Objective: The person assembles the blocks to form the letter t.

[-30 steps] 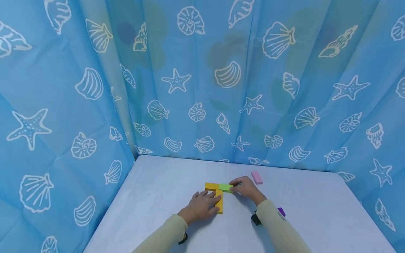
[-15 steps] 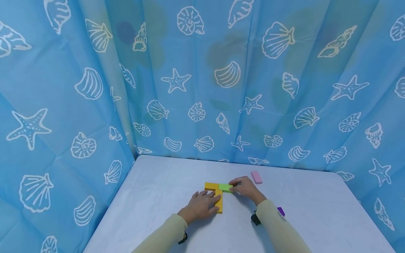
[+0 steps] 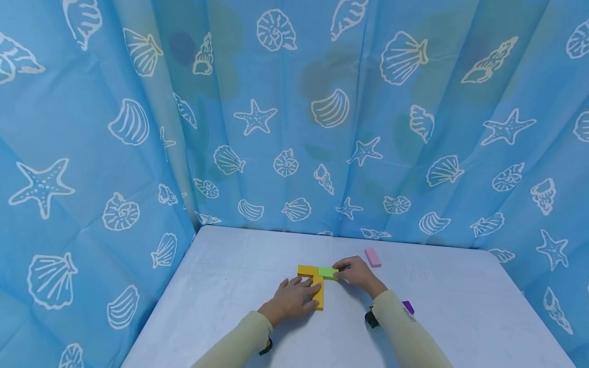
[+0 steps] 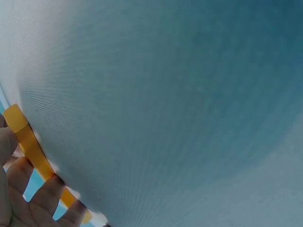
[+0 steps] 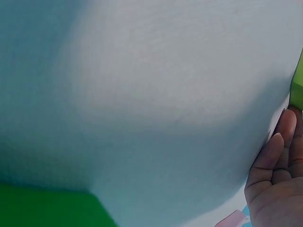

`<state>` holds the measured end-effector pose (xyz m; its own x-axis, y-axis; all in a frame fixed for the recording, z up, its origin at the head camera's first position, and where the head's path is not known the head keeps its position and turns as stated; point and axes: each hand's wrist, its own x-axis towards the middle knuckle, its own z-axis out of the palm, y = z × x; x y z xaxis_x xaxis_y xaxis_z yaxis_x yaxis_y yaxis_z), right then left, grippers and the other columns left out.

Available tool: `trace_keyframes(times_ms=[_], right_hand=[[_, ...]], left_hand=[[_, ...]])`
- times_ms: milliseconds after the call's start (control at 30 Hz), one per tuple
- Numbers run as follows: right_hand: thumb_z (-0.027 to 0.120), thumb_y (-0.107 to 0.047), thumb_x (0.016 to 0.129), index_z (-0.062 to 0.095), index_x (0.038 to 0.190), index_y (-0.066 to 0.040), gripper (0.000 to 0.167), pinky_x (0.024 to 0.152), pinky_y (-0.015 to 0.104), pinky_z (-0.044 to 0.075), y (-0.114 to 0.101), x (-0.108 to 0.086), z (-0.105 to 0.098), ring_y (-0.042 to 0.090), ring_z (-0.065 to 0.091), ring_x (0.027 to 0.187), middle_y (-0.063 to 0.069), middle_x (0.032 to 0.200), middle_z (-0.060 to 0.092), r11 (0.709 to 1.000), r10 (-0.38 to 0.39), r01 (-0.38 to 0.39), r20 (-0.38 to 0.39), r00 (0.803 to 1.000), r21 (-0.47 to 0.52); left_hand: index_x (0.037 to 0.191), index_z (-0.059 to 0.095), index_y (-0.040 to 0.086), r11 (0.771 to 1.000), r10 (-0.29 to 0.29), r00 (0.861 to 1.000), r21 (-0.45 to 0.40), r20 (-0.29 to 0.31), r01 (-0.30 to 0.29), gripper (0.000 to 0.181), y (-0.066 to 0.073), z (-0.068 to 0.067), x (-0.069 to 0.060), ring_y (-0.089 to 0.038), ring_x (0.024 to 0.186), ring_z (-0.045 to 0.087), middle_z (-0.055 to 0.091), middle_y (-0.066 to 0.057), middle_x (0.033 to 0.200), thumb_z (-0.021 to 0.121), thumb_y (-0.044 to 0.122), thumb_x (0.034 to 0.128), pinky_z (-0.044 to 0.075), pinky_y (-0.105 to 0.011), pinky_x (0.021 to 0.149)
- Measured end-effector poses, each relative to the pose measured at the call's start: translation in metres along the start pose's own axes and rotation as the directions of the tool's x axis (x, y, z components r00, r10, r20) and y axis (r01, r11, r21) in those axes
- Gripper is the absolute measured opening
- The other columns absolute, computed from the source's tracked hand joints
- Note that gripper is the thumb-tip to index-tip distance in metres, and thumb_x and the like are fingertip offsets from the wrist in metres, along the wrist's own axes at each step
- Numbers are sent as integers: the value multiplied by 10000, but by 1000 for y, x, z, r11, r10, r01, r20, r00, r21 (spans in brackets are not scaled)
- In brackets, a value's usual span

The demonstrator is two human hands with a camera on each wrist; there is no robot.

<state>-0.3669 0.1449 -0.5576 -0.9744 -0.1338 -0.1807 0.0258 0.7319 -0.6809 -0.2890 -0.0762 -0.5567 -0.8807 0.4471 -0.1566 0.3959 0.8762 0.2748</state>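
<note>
In the head view, one yellow block [image 3: 306,271] lies crosswise and a second yellow block [image 3: 318,301] runs from it toward the person, forming a corner. The left hand [image 3: 291,300] rests spread on them, fingers fairly straight; the left wrist view shows its fingers [image 4: 49,195] along a yellow block [image 4: 35,153]. A light green block [image 3: 327,273] meets the yellow ones on the right. The right hand [image 3: 356,273] pinches its right end between thumb and finger. In the right wrist view, the green block [image 5: 297,87] shows only partly beside the fingertips.
A pink block [image 3: 373,257] lies behind the right hand. A purple piece [image 3: 408,307] shows partly beside the right sleeve [image 3: 400,319]. A dark green object [image 5: 47,205] fills the right wrist view's lower left. Blue shell-patterned curtains [image 3: 285,128] border the white table [image 3: 460,296].
</note>
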Motion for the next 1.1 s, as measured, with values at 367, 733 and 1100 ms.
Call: trace_keyframes(times_ms=[367,733,1100], right_hand=[[751,-191,872,756,1121,-124,258,981,467,514,0,0,1,237,591,1010,62,1113,713,1000,13,-13,-2,1000,18],[765,-216,857,744,1142,-130,298,961,457,522,4,1,-1,218,586,1011,39,1117,705,1000,8,-9,20,1000,23],[747,-260,880,674,1249,-109,405,872,410,572,2,-12,-23,239,610,1087,67,1222,672,999,-35,35,55,998,-8]], left_hand=[[1495,423,363,1000,2,1000,-20,-1,-2,553,-2,3,2,-319,1453,359,417,25,1566,523,529,977,275,-622,1155],[1496,422,363,1000,0,1000,-23,3,0,560,1,1,1,-322,1454,357,418,18,1567,531,531,973,271,-619,1159],[1496,430,341,1000,-1,1000,-23,-15,0,554,1,2,-5,-323,1454,357,428,7,1561,528,514,979,266,-614,1164]])
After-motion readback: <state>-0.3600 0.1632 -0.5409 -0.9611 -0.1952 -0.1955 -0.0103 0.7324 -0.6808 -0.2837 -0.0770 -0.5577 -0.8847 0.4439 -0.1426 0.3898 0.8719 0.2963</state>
